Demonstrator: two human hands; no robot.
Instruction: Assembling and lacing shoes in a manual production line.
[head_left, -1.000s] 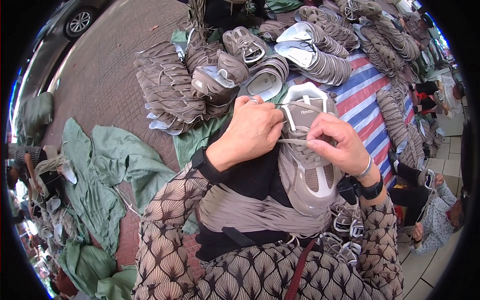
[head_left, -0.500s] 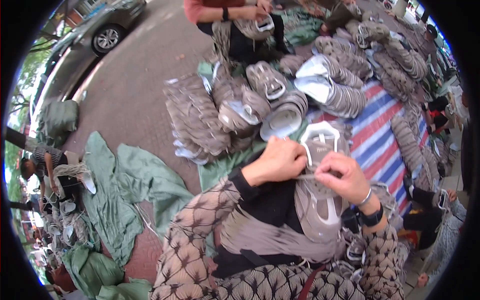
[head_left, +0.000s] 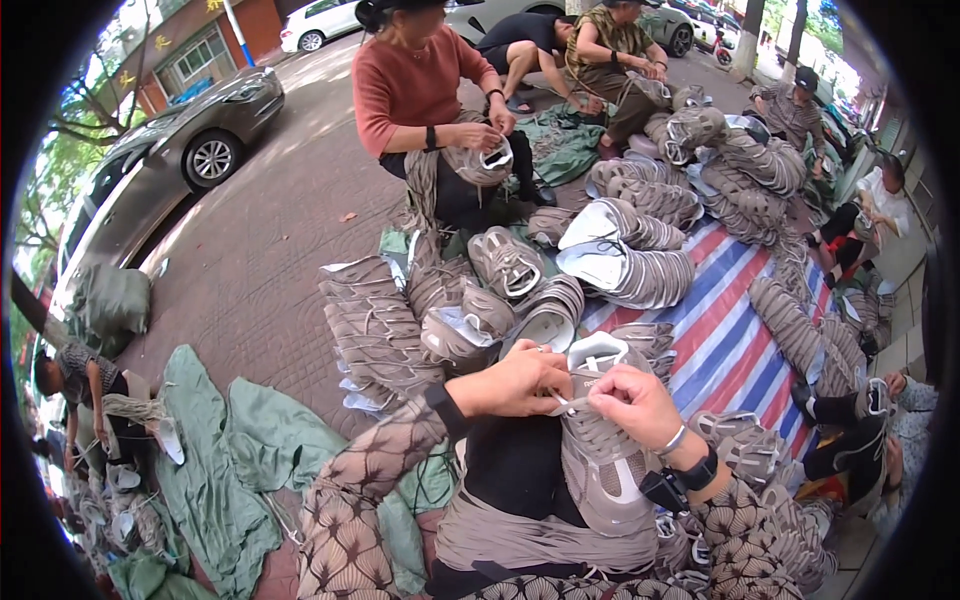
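A taupe and white shoe upper (head_left: 612,470) rests on my lap, its toe toward me and its collar away. At its throat, my left hand (head_left: 512,382) pinches a pale shoelace (head_left: 570,406) between thumb and fingers. Close by on the right, my right hand (head_left: 640,408) is also closed, fingertips pinching the lace at the upper's tongue. The exact grip of the right fingertips is partly hidden. Across my thighs lies a thick bundle of taupe laces (head_left: 530,535).
Stacks of nested shoe uppers (head_left: 375,325) stand just ahead, more lying on a striped sheet (head_left: 720,325). Green cloth (head_left: 205,465) spreads at left. A person in a red top (head_left: 425,95) sits ahead with an upper; other people work around. A car (head_left: 175,150) stands far left.
My view has tilted upward, so more of the people ahead shows and my hands appear lower and further left. Both hands stay closed at the upper's throat, with the lace between them.
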